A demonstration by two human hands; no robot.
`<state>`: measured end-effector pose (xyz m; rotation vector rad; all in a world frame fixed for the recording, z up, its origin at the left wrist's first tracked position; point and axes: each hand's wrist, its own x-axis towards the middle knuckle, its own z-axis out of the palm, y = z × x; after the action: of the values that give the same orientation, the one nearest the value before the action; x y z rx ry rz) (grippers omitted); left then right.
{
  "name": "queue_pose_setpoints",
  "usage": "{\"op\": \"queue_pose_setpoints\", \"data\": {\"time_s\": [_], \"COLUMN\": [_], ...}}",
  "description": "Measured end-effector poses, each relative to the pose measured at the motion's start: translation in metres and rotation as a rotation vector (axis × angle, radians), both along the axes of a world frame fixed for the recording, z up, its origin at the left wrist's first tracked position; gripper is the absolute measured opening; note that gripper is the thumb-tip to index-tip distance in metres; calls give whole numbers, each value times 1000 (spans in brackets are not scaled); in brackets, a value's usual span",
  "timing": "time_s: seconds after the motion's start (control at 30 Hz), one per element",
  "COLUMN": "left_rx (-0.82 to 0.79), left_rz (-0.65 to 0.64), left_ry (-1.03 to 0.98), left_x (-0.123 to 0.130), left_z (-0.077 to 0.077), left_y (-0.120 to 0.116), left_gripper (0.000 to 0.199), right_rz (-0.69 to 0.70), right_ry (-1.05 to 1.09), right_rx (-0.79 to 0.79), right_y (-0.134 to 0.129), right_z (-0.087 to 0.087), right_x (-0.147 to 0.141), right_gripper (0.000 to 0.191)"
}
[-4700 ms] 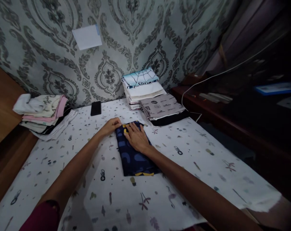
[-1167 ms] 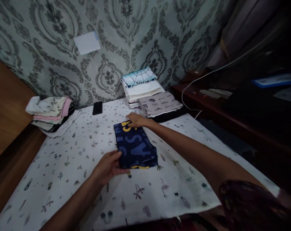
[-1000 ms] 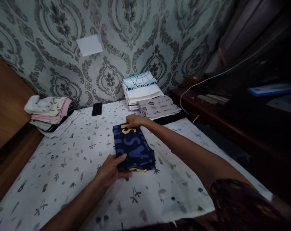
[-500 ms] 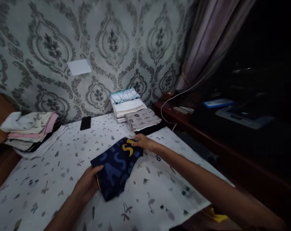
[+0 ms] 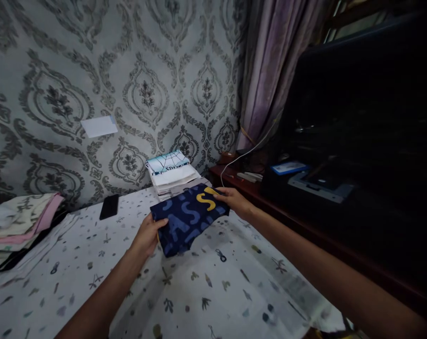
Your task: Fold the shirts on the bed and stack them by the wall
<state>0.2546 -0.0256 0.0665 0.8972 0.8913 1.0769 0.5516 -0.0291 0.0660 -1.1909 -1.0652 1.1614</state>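
Observation:
A folded navy garment [image 5: 185, 219] with blue and yellow letters hangs between my two hands, above the patterned sheet [image 5: 185, 287]. My left hand [image 5: 148, 234] pinches its left edge, thumb on top. At the upper right corner, my right hand [image 5: 234, 201] grips it near the yellow letter. Just behind the garment stands a stack of folded clothes [image 5: 173, 175], with a white and teal web-print piece on top. The garment covers the front part of that stack.
A second pile of folded clothes [image 5: 26, 219] lies at the left, with a dark phone [image 5: 109, 207] between the piles. Against the patterned wall is a white card [image 5: 99, 126]. To the right, a white cable [image 5: 234, 160] runs over a dark red ledge [image 5: 231, 176], beside a purple curtain [image 5: 266, 70].
Both hands have carried the navy garment forward, up to the stack of folded clothes, and its front now overlaps the grey printed piece. The camera view has tilted up and turned right.

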Motion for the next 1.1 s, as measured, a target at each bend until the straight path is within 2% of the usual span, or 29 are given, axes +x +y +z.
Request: {"op": "queue_pose_setpoints", "data": {"time_s": [0.13, 0.23, 0.43, 0.57, 0.7, 0.83, 0.9, 1.0, 1.1], "left_rx": [-31, -30, 9, 64, 143, 191, 204, 209, 188], "left_rz": [-15, -31, -4, -8, 46, 111, 144, 195, 227], "left_ry": [-8, -8, -21, -6, 56, 94, 104, 115, 145], "left_x": [25, 38, 60, 59, 46, 38, 37, 38, 38], "left_z": [-16, -21, -8, 6, 35, 69, 78, 75, 54], "left_y": [36, 55, 87, 111, 152, 209, 238, 276, 303], "left_gripper": [45, 44, 42, 43, 42, 39, 39, 43, 41], "right_rz": [-91, -118, -198, -215, -202, -210, -227, -259, -265], "right_ry": [-14, -15, -32, -21, -11, -28, -46, -75, -107], "right_rx": [-39, -55, -34, 18, 84, 139, 170, 195, 182], "right_y": [19, 31, 55, 80, 130, 202, 236, 277, 300], "right_z": [-14, -16, -7, 0, 21, 55, 66, 63, 40], "right_x": [20, 30, 40, 37, 28, 18, 13, 6, 0], "right_gripper": [30, 23, 16, 18, 19, 24, 28, 34, 37]}}
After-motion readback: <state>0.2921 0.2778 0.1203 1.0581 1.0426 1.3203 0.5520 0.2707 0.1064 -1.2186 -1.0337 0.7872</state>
